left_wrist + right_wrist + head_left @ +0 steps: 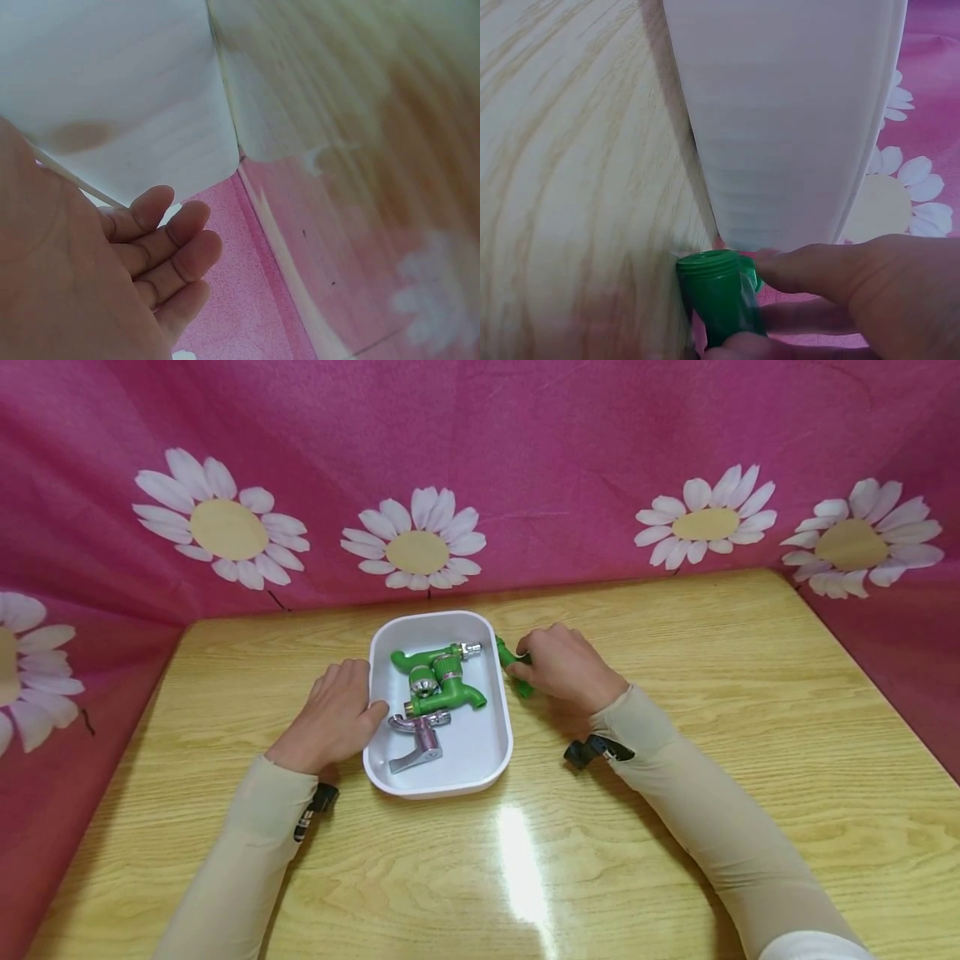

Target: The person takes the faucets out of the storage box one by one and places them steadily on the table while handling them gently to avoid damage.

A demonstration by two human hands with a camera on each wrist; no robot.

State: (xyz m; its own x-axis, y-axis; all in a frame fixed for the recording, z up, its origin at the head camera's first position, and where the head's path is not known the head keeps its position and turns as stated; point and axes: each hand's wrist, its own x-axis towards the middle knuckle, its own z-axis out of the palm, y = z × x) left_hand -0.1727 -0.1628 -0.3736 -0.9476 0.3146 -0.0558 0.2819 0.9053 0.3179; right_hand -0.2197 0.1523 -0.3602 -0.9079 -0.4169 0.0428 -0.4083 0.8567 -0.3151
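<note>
A white plastic tray (476,752) stands on the table with two green taps (450,693) and a chrome tap (427,739) lying in it. At its left side, my left hand (330,714) holds the rim, thumb over the edge and fingers along the outside. In the left wrist view, those fingers (184,247) are bent beside the tray's outer wall (150,90). My right hand (562,667) grips another green tap (720,292) just outside the tray's right wall, thumb on one side and fingers around the other. Part of this tap is hidden behind the hand.
The wooden table (645,860) extends around the tray on all sides. Behind it hangs a pink cloth (540,460) with white daisies, also closing off the left and right sides. A bright light reflection (521,860) lies on the tabletop in front.
</note>
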